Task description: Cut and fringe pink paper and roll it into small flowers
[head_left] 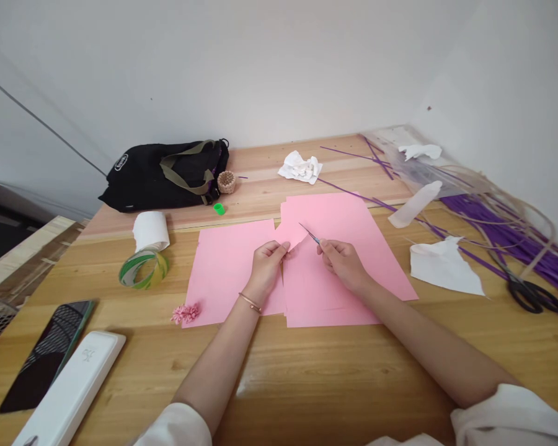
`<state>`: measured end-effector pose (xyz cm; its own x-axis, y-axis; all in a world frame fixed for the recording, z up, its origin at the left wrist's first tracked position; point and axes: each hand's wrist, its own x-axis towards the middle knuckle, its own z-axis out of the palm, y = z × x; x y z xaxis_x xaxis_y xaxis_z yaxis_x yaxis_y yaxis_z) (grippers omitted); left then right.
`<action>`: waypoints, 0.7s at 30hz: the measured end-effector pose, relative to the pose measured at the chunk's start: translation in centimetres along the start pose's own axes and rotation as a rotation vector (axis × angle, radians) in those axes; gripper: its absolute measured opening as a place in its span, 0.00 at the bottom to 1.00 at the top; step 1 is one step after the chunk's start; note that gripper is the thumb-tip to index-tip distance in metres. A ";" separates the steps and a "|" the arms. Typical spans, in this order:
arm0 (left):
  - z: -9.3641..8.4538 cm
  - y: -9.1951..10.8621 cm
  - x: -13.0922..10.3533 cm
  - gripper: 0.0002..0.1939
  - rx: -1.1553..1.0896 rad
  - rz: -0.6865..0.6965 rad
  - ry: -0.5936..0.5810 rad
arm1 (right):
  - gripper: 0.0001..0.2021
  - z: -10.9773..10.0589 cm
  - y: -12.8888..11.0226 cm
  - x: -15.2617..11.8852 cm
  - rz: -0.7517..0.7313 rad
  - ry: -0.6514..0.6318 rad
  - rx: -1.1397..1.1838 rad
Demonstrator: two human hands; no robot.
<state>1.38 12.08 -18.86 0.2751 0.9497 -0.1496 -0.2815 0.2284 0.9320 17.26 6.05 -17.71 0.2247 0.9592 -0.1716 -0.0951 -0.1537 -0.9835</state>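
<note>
Two hands worked over pink sheets (339,279) on the table (335,365). The left hand (266,263) pinched a small pink piece (291,233) between thumb and fingers; the right hand (341,260) was closed around small scissors (310,233), their blades pointing at the piece. A pink flower cluster (186,313) lay at the left sheet's near corner.

In your left hand (266,259), the small pink paper piece (292,236) tilts above the gap between the larger pink sheets (337,266). Slim, pointed small scissors (311,234) in your right hand (341,263) angle far-left, tips overlapping the piece in view.
</note>
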 end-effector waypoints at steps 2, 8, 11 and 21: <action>0.0 0.0 0.0 0.15 -0.002 0.001 0.000 | 0.27 0.0 0.0 0.0 -0.003 0.001 0.001; 0.0 0.0 0.1 0.15 0.001 0.003 0.004 | 0.27 0.0 -0.1 0.0 -0.004 0.006 -0.007; 0.1 0.1 0.1 0.15 -0.004 -0.005 0.008 | 0.27 0.1 -0.2 -0.1 -0.003 0.008 -0.010; 0.1 0.1 0.0 0.15 -0.004 -0.012 0.012 | 0.26 0.0 -0.1 0.0 -0.005 0.000 -0.002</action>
<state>1.42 12.10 -18.73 0.2673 0.9494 -0.1651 -0.2821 0.2409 0.9287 17.28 6.02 -17.63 0.2255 0.9599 -0.1663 -0.0919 -0.1490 -0.9846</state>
